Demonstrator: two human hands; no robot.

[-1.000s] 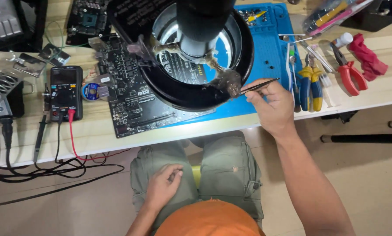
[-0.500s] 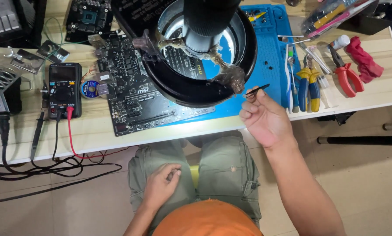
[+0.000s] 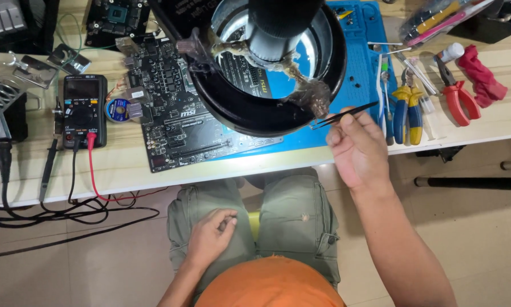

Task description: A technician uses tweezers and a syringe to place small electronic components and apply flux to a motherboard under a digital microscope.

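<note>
My right hand [image 3: 358,149] holds black tweezers [image 3: 346,115] at the table's front edge, their tips pointing left under the rim of a large round magnifier lamp [image 3: 267,108]. The lamp covers much of a black computer circuit board [image 3: 176,119] lying partly on a blue work mat [image 3: 361,74]. My left hand [image 3: 210,237] rests on my left thigh, fingers curled loosely, nothing visible in it.
A black multimeter [image 3: 83,111] with red and black leads lies left of the board, beside a small solder-wick spool [image 3: 118,109]. Pliers with yellow-blue [image 3: 406,108] and red handles [image 3: 457,102], a red cloth [image 3: 483,79] and small tools lie at right. Cables hang off the table's left front.
My right hand has drawn back with the tweezers from the lamp's rim toward the table's front edge. My left hand has stayed on my thigh.
</note>
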